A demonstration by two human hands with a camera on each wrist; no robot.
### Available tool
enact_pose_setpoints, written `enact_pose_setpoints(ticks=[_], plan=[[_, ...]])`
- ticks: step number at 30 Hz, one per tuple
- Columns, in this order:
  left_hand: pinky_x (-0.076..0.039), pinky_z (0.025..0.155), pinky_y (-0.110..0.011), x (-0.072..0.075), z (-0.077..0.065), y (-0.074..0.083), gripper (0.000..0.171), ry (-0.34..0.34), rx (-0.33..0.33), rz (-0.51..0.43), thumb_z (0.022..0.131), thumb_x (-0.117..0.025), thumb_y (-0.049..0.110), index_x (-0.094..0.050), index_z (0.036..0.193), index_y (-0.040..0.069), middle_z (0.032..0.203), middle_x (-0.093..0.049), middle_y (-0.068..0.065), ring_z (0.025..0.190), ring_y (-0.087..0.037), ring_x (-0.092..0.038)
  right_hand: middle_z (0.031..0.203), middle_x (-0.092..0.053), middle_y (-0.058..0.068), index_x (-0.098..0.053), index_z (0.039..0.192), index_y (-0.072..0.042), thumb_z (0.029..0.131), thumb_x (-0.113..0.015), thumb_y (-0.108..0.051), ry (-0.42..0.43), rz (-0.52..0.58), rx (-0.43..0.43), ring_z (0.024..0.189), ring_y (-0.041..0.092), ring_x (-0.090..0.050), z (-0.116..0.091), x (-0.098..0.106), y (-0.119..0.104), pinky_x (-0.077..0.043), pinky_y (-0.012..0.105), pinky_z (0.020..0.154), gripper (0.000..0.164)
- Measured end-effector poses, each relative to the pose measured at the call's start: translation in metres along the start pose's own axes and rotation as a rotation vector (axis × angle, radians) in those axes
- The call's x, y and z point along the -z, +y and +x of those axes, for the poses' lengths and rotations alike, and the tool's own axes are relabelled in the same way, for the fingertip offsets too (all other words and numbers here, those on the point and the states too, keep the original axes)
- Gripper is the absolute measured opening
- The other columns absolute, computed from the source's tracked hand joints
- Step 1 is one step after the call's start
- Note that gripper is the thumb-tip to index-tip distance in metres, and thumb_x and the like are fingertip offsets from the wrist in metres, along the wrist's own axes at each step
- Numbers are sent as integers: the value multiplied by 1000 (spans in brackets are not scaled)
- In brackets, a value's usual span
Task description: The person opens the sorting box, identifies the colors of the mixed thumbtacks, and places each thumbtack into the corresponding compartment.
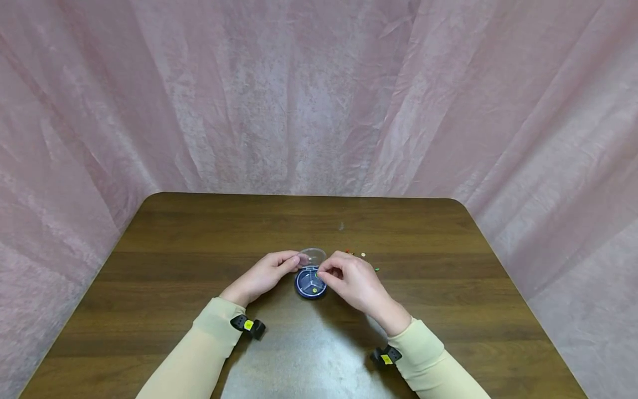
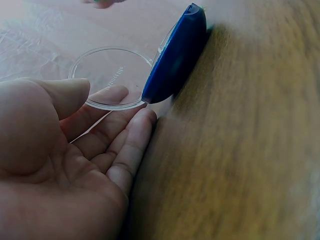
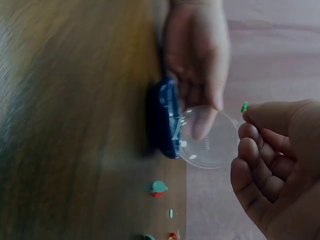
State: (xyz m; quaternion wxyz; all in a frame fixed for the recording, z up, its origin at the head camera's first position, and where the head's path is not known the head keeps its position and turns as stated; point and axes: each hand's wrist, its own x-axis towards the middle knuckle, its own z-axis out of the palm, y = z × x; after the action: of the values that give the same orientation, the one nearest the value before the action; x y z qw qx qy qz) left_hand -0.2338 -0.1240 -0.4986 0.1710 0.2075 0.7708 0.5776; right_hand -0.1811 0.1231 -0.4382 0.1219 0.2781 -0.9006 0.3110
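Observation:
A round blue pill case (image 1: 310, 296) sits on the table with its hinged clear lid (image 1: 315, 255) raised. Dividers split its inside into three compartments, and a small yellow piece (image 1: 314, 290) lies in the near one. My left hand (image 1: 261, 276) pinches the lid's left edge between thumb and fingers, as the left wrist view of the lid (image 2: 112, 75) confirms. Above the right side of the case, my right hand (image 1: 358, 284) holds a tiny green piece (image 3: 244, 107) between thumb and index finger. Its exact kind is too small to tell.
Behind the right hand lie several small loose pieces, among them a white one (image 1: 363, 255), a red one (image 1: 348, 251) and a green one (image 1: 377, 270). The brown wooden table (image 1: 224, 221) ends at a pink curtain (image 1: 289, 111).

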Motion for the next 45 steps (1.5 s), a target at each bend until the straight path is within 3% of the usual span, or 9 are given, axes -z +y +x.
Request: enact_pose_setpoints(ticks=[4, 8, 25, 32, 38, 45], plan=[[-45, 101, -30, -1, 1, 0, 37, 4, -7, -7, 106, -46, 37, -65, 132, 18, 128, -65, 2, 123, -13, -58, 82, -54, -21, -70, 84, -29, 86, -74, -23, -6, -184, 135, 73, -1, -51, 0, -11, 1, -44, 17, 64, 7], [-45, 101, -30, 0, 2, 0, 37, 12, 1, -10, 106, -47, 39, -65, 131, 19, 128, -65, 3, 122, -13, -57, 83, -58, -17, -71, 83, -27, 86, -75, -25, -49, -288, 198, 74, 1, -52, 0, -20, 1, -46, 21, 64, 5], [-43, 104, -32, 4, 6, -2, 41, 3, 7, -4, 106, -46, 39, -63, 135, 16, 131, -64, 3, 125, -12, -56, 77, -57, -11, -71, 74, -27, 85, -70, -22, -109, -470, 229, 73, 13, -57, 6, -35, 1, -47, 29, 58, 12], [-43, 103, -31, 10, 11, -1, 39, -7, 6, -15, 106, -46, 37, -63, 134, 17, 134, -62, -1, 126, -13, -56, 83, -59, -13, -75, 86, -25, 84, -75, -22, -71, -407, 151, 77, 9, -60, 10, -15, 11, -51, 30, 63, 4], [-43, 104, -31, 13, 14, 0, 34, 5, 15, 15, 106, -47, 38, -65, 130, 24, 129, -64, 8, 124, -9, -56, 76, -52, -18, -73, 82, -27, 82, -73, -17, 7, -395, 41, 69, 5, -53, 6, 8, 38, -46, 28, 58, 10], [-43, 104, -31, 13, 22, 4, 38, -14, -13, 3, 106, -47, 37, -64, 132, 17, 131, -63, 4, 124, -12, -56, 76, -52, -19, -71, 79, -27, 83, -72, -16, 20, -401, -117, 65, 2, -50, 1, 36, 63, -42, 26, 56, 13]])
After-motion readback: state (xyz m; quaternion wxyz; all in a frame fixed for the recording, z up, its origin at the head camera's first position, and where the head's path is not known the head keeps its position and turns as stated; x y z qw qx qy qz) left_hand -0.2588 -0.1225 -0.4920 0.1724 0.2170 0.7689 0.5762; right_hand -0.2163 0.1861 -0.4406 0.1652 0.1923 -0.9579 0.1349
